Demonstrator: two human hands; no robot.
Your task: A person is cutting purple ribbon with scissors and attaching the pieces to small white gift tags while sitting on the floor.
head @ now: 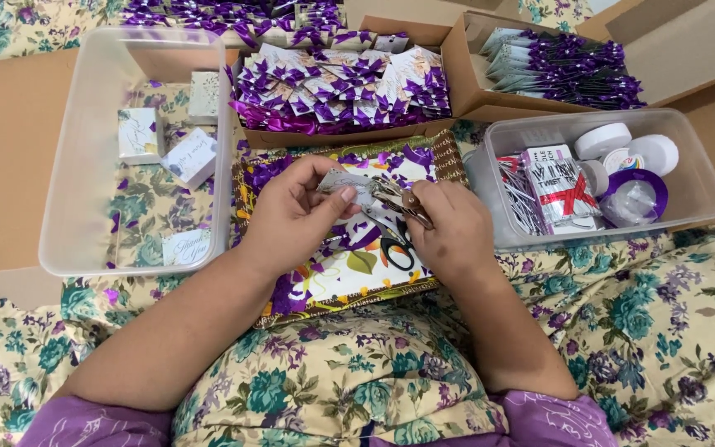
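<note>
A small pale printed card (343, 184) sits pinched between the thumb and fingers of the left hand (291, 217), held above a flat patterned tray (333, 285) with a gold-brown rim. The right hand (448, 228) is closed around a small metal tool (399, 201), apparently a hole punch or stapler, its tip meeting the card's right edge. A pair of black-handled scissors (392, 240) lies on the tray just below the hands, among scraps of purple ribbon.

Behind the tray stands a brown cardboard box (341, 132) packed with cards bearing purple bows; a second cardboard box (465, 79) of the same kind stands to its right. To the left, a clear plastic tub (68, 165) holds a few small white printed boxes (188, 157). To the right, another clear plastic container (697, 190) holds white round tape rolls (602, 139), a spool of purple ribbon (637, 197) and a printed packet (560, 184). Everything rests on a floral cloth (664, 331) of green and purple.
</note>
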